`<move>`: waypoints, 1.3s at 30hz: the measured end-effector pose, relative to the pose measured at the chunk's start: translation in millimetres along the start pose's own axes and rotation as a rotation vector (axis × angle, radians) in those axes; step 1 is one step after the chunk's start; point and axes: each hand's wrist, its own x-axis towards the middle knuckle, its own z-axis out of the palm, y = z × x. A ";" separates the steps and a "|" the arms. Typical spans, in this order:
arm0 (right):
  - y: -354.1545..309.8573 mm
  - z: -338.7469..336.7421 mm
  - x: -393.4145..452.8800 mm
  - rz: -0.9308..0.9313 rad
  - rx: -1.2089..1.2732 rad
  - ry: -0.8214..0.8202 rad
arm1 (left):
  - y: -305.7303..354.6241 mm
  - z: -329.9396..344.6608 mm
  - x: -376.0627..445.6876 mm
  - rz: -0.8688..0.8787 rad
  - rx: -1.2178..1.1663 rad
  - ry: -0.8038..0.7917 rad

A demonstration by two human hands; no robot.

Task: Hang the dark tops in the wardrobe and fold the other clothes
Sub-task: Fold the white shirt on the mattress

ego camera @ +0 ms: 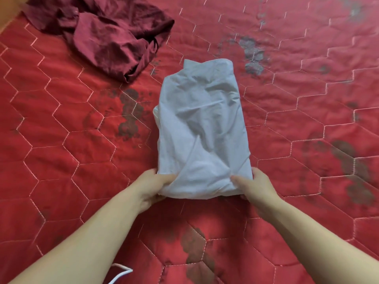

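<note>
Garments and hands on the bed: count

One folded white garment [202,128]; one crumpled maroon garment [106,35]; one red quilted bedcover [61,124]; one white cord [121,272] at the lower edge; two hands, left hand [152,186] and right hand [256,186].

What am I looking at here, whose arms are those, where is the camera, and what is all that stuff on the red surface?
There is no machine: a person wears one wide-angle camera on the head, looking down at their own bare arms. The surface is a red quilted bedcover stitched in hexagons, with dark printed patches. The left hand and the right hand each grip a near corner of a pale, partly folded cloth garment. A crumpled dark maroon garment lies apart at the upper left. A thin white cord shows at the bottom edge.
</note>
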 end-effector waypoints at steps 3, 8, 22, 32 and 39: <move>8.6 -18.2 -26.4 -0.021 0.038 -0.111 | -11.8 -4.6 -16.8 -0.167 -0.029 -0.139; -29.2 -43.8 -53.3 -0.221 0.060 -0.249 | 0.5 -15.8 -44.6 -0.092 -0.287 -0.241; -153.2 -34.8 33.2 -0.187 -0.054 -0.455 | 128.3 -25.4 -10.5 0.265 -0.160 -0.113; -185.6 -11.7 92.9 -0.435 -0.199 0.027 | 163.9 -38.3 58.5 0.581 0.040 0.183; -197.3 41.1 141.4 -0.289 -0.364 0.459 | 182.6 -10.8 82.7 1.105 0.663 0.694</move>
